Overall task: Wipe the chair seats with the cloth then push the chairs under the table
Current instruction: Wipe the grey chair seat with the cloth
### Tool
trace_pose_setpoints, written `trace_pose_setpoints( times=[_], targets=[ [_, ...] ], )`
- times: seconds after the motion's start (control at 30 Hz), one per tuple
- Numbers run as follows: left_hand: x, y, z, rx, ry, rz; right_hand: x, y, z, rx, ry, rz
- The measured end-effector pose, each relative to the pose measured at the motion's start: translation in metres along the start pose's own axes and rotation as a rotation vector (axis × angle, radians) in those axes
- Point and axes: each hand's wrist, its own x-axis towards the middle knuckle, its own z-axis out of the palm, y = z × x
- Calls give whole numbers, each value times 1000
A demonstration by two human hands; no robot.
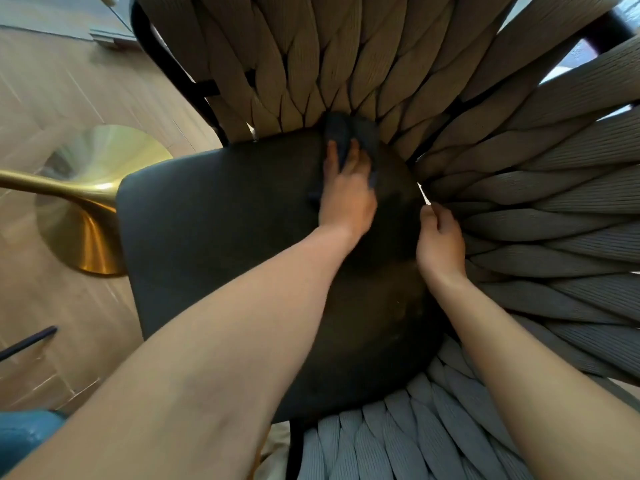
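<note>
- Both bare forearms reach forward and down from the bottom edge over the dark chair seat (225, 237), the left one crossing the seat diagonally.
- The right hand (440, 242) is curled closed at the seat's right edge, fingers bent against the woven rope backrest (540, 188); whether it pinches a strand cannot be told.
- Further on, the left hand (346, 192) lies palm down with fingers spread, pressing the dark blue cloth (349, 136) flat on the seat.
- The cloth sits at the seat's far edge, bunched against the backrest's base.
- Left of the chair, a gold table base (86, 216) stands on the wooden floor (69, 91).
</note>
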Motion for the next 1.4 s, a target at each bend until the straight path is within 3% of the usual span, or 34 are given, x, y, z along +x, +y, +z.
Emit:
trace_pose_setpoints(
  times=[0.17, 0.37, 0.6, 0.73, 0.93, 1.1, 1.17, 1.27, 1.3, 1.33, 1.4],
  targets=[
    [-21, -40, -3, 67, -276, 488, -11, 17, 3, -30, 39, 26],
    [-51, -123, -35, 65, -218, 507, -19, 21, 8, -103, 50, 29],
    [-105, -196, -55, 15, 1, 127, -22, 17, 12, -207, 49, 39],
    [-150, -225, -46, -23, 143, -208, -26, 20, 12, -243, 42, 28],
    [-197, -201, -14, -100, 376, -664, -31, 28, 10, -284, 28, -11],
    [-135, -164, -18, -235, 467, -1055, -29, 31, 9, -276, 21, -12],
    [-122, -153, -12, -209, 409, -905, -28, 32, 8, -272, 20, -17],
    [-151, -160, -6, -102, 175, -294, -27, 32, 6, -254, 6, -6],
    [-168, -173, -8, -55, 129, -171, -27, 31, 6, -243, 1, -4],
    [-184, -185, -11, -19, 113, -136, -27, 31, 5, -230, -2, 1],
    [-204, -199, -17, -19, 169, -299, -27, 31, 4, -207, -2, 8]
  ],
)
